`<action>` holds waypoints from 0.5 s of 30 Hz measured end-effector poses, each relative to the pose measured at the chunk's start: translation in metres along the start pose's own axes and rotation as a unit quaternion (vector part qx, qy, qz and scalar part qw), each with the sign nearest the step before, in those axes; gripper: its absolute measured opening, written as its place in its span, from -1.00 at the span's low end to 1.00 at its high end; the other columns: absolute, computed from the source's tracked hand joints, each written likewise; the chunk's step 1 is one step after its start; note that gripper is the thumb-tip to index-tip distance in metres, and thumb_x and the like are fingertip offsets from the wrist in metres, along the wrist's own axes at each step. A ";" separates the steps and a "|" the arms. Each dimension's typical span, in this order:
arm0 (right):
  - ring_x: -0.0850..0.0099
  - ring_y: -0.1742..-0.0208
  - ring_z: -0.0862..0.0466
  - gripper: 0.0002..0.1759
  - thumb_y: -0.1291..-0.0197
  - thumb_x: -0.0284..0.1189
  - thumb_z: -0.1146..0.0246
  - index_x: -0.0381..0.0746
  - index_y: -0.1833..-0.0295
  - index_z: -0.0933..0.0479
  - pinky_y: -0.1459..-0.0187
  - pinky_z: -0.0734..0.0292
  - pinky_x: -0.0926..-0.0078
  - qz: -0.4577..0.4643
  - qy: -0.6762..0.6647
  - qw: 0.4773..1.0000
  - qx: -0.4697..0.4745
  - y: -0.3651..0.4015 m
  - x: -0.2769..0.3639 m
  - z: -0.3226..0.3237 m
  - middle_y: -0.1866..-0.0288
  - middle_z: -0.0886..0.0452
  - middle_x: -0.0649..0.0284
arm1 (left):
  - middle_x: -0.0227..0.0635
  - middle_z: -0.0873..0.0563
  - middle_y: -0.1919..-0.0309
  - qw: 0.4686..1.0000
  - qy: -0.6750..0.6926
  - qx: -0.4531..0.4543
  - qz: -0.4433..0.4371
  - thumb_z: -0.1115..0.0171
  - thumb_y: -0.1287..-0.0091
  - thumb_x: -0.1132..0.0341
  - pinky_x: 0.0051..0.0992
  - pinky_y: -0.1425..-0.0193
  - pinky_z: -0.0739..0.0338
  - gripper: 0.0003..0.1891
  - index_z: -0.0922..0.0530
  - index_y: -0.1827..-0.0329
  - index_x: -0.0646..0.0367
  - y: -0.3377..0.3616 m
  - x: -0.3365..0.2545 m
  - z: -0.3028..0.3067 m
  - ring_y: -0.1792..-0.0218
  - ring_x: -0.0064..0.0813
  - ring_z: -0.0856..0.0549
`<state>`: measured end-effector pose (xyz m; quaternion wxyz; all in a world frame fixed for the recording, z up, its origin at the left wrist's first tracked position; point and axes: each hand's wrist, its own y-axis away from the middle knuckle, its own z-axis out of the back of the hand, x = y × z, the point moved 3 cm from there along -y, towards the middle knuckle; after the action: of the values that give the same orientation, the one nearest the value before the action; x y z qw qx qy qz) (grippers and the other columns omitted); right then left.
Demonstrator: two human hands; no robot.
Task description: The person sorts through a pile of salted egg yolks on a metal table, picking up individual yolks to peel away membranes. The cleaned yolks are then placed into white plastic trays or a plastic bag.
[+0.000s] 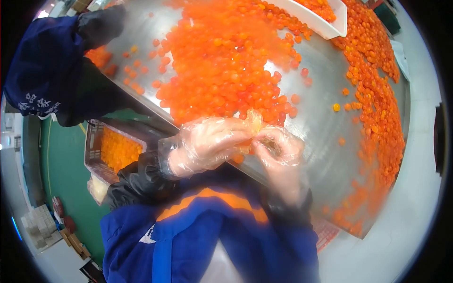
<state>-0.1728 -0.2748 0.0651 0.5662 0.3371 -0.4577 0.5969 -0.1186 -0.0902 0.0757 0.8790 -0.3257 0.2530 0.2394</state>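
Closed tip to tip on a single orange yolk, the fingers of the left hand pressing in from one side and those of the right hand from the other, a two-sided pinch that suits something soft and slippery; exact finger placement lost under crumpled film. Both sheathed in loose clear plastic gloves, presumably to keep skin off the food. Held low and close to the chest, just over the near edge of the steel counter, apparently lifted clear of the metal. Directly beyond, within easy reach, a broad heap of yolks spread flat across the middle, probably so that each one shows. Farther right, well apart from the hands, a long band of yolks following the curved rim. At the far side, a white tray resting on the counter, filled with more of the same. Down to the left, below the counter's edge, a crate holding yolks, tucked beside the left forearm. At the upper left, a co-worker's sleeve reaching in over the far corner, near a few scattered yolks. Underneath, a green floor.
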 end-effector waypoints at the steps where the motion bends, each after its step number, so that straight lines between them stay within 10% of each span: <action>1: 0.22 0.20 -0.77 -0.81 -0.11 -0.67 -0.39 -0.29 0.14 -0.67 0.19 -0.64 0.41 -0.008 -0.011 1.000 0.006 0.000 0.000 -0.002 0.18 -0.75 0.09 | -0.14 -0.80 0.04 1.000 -0.007 -0.003 -0.014 -0.58 -0.06 0.43 -0.27 0.00 -0.70 -0.58 -0.72 -0.04 0.13 0.002 -0.001 0.001 0.08 -0.08 -0.80; 12: 0.22 0.12 -0.78 -0.86 -0.12 -0.65 -0.34 -0.26 0.19 -0.66 0.05 -0.64 0.36 0.002 0.035 0.999 0.008 0.015 -0.013 0.009 0.12 -0.77 0.11 | -0.13 -0.81 0.03 0.992 0.112 -0.009 0.054 -0.48 -0.13 0.52 -0.30 -0.06 -0.70 -0.69 -0.72 0.04 0.18 0.010 0.012 -0.015 0.04 -0.09 -0.81; 15: 0.36 0.06 -0.76 -0.81 -0.16 -0.61 -0.37 -0.27 0.10 -0.65 -0.05 -0.63 0.43 -0.166 0.021 0.973 -0.157 0.055 -0.047 0.057 0.10 -0.77 0.17 | -0.12 -0.79 0.01 0.983 0.117 -0.029 0.135 -0.43 -0.18 0.55 -0.30 -0.21 -0.62 -0.76 -0.70 0.08 0.24 0.015 0.027 -0.007 -0.09 -0.17 -0.77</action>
<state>-0.2275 -0.3417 0.0330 0.7127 0.3024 -0.4716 0.4222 -0.1087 -0.0780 0.0478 0.7930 -0.3396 0.3891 0.3232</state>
